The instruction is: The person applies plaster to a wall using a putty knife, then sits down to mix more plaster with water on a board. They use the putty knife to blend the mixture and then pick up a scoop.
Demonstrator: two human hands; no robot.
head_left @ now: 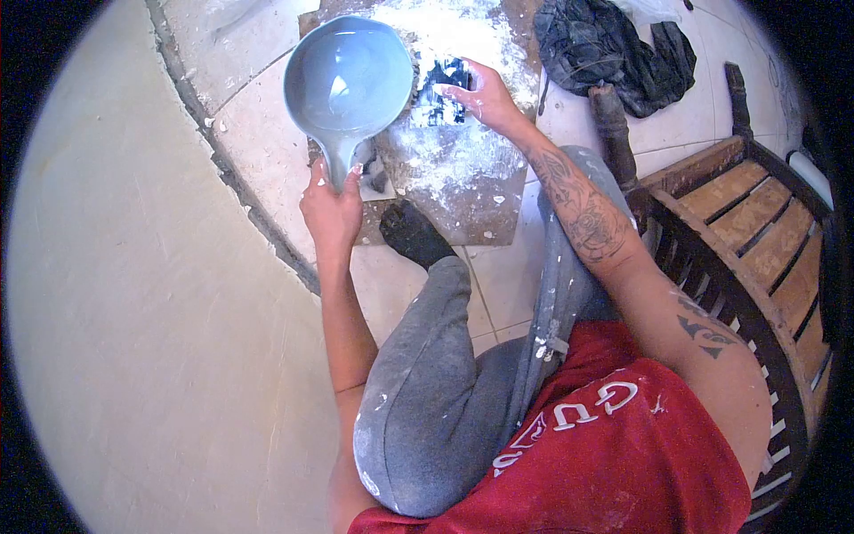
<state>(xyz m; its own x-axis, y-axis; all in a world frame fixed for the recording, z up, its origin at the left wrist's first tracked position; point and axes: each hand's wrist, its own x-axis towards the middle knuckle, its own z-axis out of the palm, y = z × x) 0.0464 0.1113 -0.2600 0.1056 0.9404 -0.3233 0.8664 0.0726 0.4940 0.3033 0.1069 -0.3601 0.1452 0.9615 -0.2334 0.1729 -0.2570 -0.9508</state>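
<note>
A round blue-grey dipper (334,116) with a short handle appears at the top of the head view, with what looks like clear water in its bowl. My left hand (331,209) is closed around the handle from below. To the right of the bowl, my right hand (487,96) has its thumb and fingers on the edge of a dark, white-smeared block-like thing (436,105); its kind cannot be made out. White powder covers much of the brown board (485,214) beneath them. A small grey lump (377,171) lies beside the dipper's handle.
My foot in a black sock (414,230) rests at the board's near edge. Black plastic bags (614,53) lie at the upper right, close to a slatted wooden chair (747,222). Along the left runs a pale wall (160,338), with a rough gap (209,133) bordering the tiles.
</note>
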